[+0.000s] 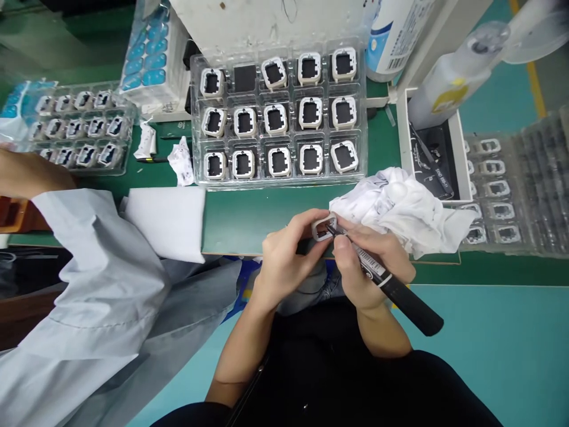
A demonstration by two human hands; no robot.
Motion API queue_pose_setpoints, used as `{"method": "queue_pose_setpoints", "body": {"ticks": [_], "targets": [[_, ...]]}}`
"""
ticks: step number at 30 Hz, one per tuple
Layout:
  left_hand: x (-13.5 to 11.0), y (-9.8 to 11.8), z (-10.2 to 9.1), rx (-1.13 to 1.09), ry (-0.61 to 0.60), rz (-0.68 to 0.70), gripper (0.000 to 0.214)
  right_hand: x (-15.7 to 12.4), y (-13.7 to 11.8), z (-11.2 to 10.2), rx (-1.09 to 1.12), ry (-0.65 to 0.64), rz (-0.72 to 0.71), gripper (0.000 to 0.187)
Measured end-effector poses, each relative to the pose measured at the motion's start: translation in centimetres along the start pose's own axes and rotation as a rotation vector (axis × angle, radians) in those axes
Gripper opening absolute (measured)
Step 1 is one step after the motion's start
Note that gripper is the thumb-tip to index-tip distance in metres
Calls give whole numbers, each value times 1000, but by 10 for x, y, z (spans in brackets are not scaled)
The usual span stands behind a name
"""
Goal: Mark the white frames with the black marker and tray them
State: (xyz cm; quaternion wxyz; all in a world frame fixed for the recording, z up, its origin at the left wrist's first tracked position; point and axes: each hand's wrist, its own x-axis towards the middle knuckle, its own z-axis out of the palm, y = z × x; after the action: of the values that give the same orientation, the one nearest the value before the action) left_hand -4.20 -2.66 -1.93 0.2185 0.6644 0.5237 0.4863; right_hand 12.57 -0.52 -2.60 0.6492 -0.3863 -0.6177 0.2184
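My left hand (284, 255) pinches a small white square frame part (323, 229) at the near edge of the green table (249, 216). My right hand (371, 264) grips a black marker pen (395, 290) like a pencil, its tip touching the inside of the frame. Both hands sit close together above my lap. A clear plastic tray (279, 115) with several matching white frames in rows lies just beyond them on the table.
A crumpled white cloth (400, 207) lies right of my hands. A white box (435, 148) and more clear trays (515, 190) stand at right; another tray (75, 127) at far left. A co-worker's grey sleeve (102, 279) fills the left.
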Motion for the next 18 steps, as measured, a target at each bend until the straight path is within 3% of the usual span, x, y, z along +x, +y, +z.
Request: {"method": "queue_pose_setpoints", "body": {"ticks": [13, 18], "targets": [[-3, -2, 3, 146, 28, -6, 36, 4, -3, 3, -77, 8, -4, 14], [-2, -3, 3, 155, 43, 54, 37, 10, -6, 7, -79, 37, -39, 8]]}}
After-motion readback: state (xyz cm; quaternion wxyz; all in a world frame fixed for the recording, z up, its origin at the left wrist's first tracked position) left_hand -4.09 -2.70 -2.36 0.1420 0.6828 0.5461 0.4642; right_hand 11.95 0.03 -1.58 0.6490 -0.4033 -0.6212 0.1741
